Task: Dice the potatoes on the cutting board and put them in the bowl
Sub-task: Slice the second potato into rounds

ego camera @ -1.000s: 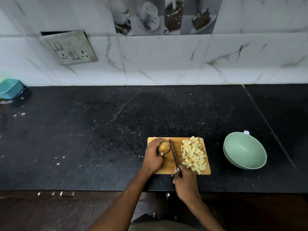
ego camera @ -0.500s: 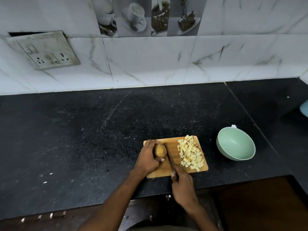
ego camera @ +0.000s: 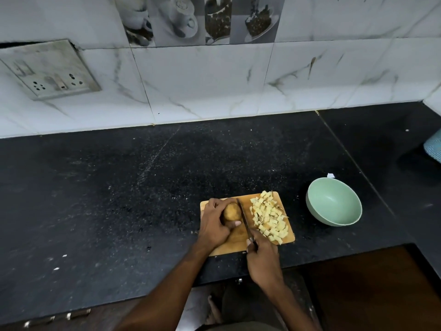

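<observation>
A small wooden cutting board (ego camera: 238, 246) lies near the front edge of the black counter. My left hand (ego camera: 214, 224) grips a whole brown potato (ego camera: 232, 211) on the board's left part. My right hand (ego camera: 262, 258) holds a knife (ego camera: 243, 218) by its handle, and the blade lies right against the potato's right side. A heap of pale diced potato (ego camera: 268, 216) covers the board's right half. The light green bowl (ego camera: 334, 203) stands empty to the right of the board.
The black stone counter (ego camera: 119, 199) stretches to the left, with a few white crumbs on it. A marble-tiled wall with a socket plate (ego camera: 47, 70) rises behind. A blue object (ego camera: 433, 149) sits at the far right edge. A seam crosses the counter beyond the bowl.
The camera has swung to the right, so the board and bowl shifted in view. The knife blade has come closer to the potato. Both hands keep their grips.
</observation>
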